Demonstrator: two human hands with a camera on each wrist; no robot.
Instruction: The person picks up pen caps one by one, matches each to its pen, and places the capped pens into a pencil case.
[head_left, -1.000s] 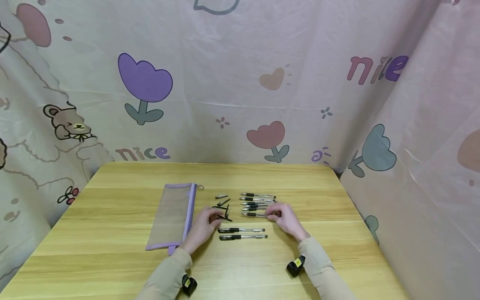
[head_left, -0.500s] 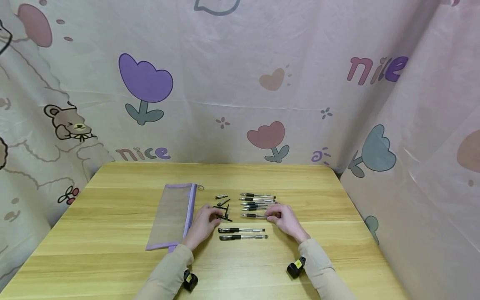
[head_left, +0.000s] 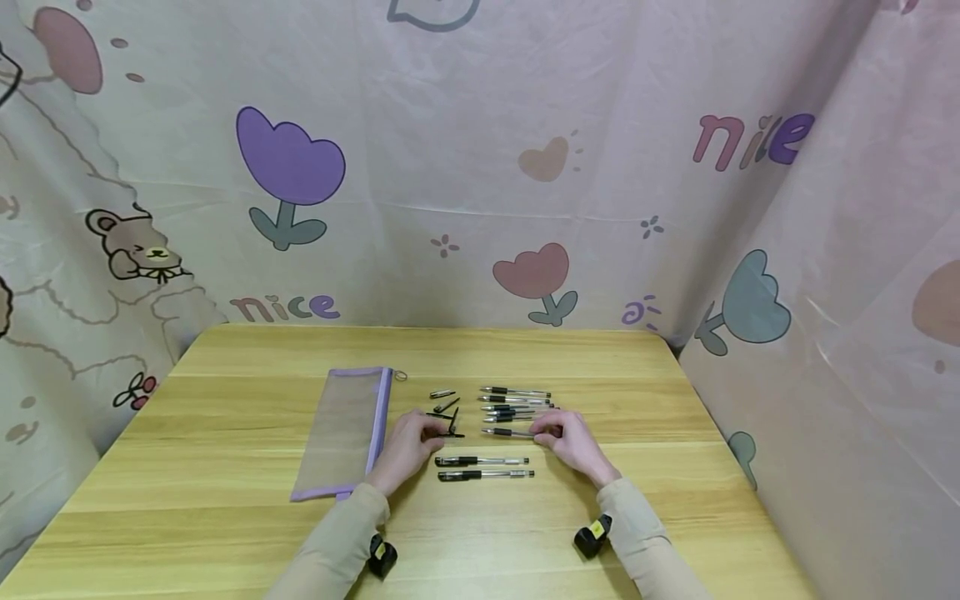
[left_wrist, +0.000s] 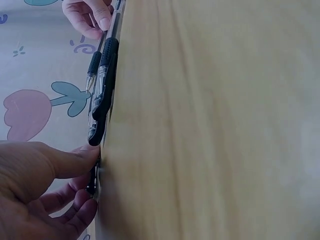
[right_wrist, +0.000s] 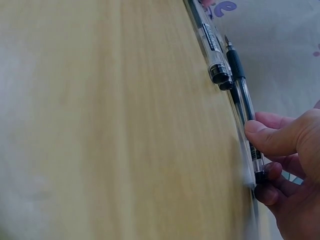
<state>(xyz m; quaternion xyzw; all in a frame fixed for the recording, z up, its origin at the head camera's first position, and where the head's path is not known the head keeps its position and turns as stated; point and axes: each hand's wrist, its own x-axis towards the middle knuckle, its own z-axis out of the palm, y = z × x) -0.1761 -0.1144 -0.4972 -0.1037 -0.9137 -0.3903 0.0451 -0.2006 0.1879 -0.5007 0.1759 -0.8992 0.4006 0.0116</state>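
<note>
My right hand (head_left: pixel 572 437) pinches the rear end of an uncapped gel pen (right_wrist: pixel 235 62) between thumb and fingers, its tip facing left. Across from it, my left hand (head_left: pixel 407 446) has its thumb and fingertips around a black pen cap (left_wrist: pixel 93 181), low over the table. Several other loose caps (head_left: pixel 442 393) lie just beyond those fingertips. A row of uncapped pens (head_left: pixel 517 392) lies behind the held pen, tips to the left. Nearer the body, a capped pen (head_left: pixel 487 475) lies parallel to another capped pen (head_left: pixel 483 461).
A mesh pouch (head_left: pixel 341 433) with purple edging and a zipper lies left of the caps, partly beneath the left forearm in the head view. The wooden table (head_left: pixel 187 517) ends at a printed curtain (head_left: pixel 420 167) at the back and sides.
The cap at my left fingertips has turned from slanted to nearly level, and the left hand has shifted slightly. My right hand keeps hold of its pen, almost still.
</note>
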